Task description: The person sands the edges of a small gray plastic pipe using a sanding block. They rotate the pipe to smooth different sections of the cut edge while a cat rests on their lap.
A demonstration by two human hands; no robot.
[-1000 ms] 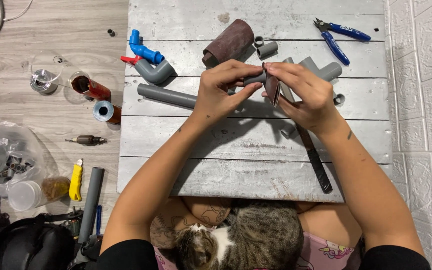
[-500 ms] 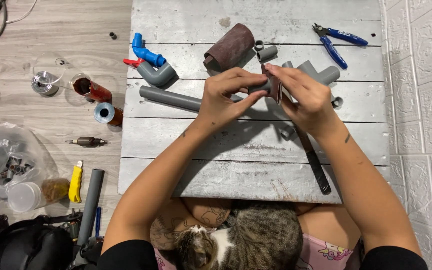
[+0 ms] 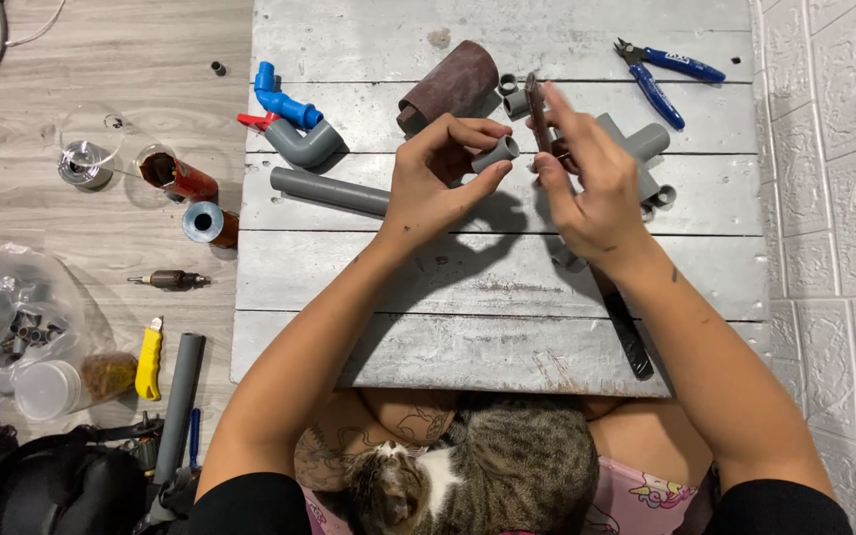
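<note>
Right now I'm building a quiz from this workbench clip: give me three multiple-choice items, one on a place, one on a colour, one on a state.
1. Where do the cutting pliers lie?
A. top right of the table
B. on the floor
C. on the lap

2. What colour is the valve on the grey elbow?
A. yellow
B. blue
C. green

3. What is the left hand doing?
A. resting flat
B. pinching a short grey pipe piece
C. stroking the cat

Answers:
A, the cutting pliers lie near the table corner.
B, the valve body is blue.
B, the left hand pinches the short grey pipe piece.
</note>
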